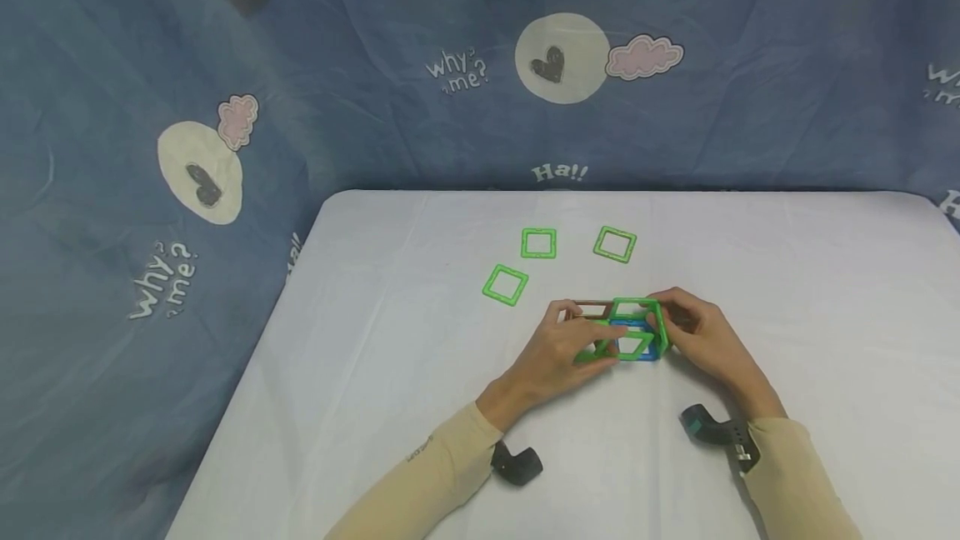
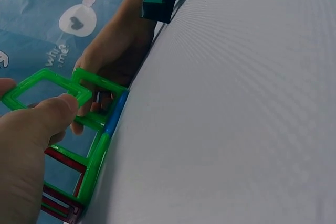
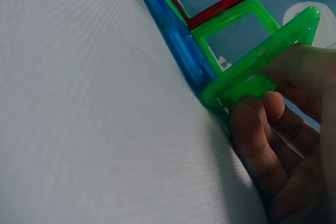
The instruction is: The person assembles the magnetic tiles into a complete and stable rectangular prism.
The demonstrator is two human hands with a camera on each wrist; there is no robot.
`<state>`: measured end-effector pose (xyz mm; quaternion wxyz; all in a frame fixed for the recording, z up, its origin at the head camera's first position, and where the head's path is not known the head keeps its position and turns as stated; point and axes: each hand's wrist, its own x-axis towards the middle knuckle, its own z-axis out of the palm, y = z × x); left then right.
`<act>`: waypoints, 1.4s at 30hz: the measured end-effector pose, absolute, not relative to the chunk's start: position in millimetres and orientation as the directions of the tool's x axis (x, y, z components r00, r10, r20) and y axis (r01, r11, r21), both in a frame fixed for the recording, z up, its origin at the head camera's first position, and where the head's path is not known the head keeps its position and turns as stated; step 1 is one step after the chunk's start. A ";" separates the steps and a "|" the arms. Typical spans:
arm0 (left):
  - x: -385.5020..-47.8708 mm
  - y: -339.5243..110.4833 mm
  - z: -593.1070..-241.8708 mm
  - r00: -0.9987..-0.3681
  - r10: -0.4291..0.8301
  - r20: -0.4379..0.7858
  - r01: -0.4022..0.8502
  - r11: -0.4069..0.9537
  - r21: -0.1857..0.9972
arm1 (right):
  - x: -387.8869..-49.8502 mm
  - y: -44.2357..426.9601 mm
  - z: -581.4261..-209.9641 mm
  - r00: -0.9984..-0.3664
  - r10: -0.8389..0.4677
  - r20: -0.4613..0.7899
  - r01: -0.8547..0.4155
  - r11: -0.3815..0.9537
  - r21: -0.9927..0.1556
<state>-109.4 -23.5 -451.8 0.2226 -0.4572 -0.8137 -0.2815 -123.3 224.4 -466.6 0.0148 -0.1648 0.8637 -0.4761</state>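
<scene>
Currently I see the joined structure [image 1: 612,311] of red, green and blue square frames standing on the tabletop [image 1: 360,407]. At its near side, the left hand [image 1: 558,348] pinches a green square [image 2: 65,82] between thumb and fingers; I can't tell whether that square touches the structure. At the structure's right end, the right hand [image 1: 705,336] grips a green end panel [image 3: 262,53]. Beyond the structure, I make out one loose green tile [image 1: 619,231], plus two more, a farther tile [image 1: 539,231] and a nearer tile [image 1: 491,278], beyond its left end. Blue printed cloth [image 1: 420,132] hangs behind them all.
</scene>
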 end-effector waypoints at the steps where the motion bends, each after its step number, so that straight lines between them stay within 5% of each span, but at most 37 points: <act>1: -109.3 -22.9 -451.7 -0.484 0.620 0.617 0.869 0.425 0.255 | -123.2 224.6 -466.5 -0.945 -0.298 0.133 -0.272 0.492 -0.827; 42: -105.2 -16.5 -453.5 -0.528 0.687 0.500 0.837 0.521 0.167 | -123.4 225.3 -466.3 -0.942 -0.303 0.142 -0.279 0.480 -0.832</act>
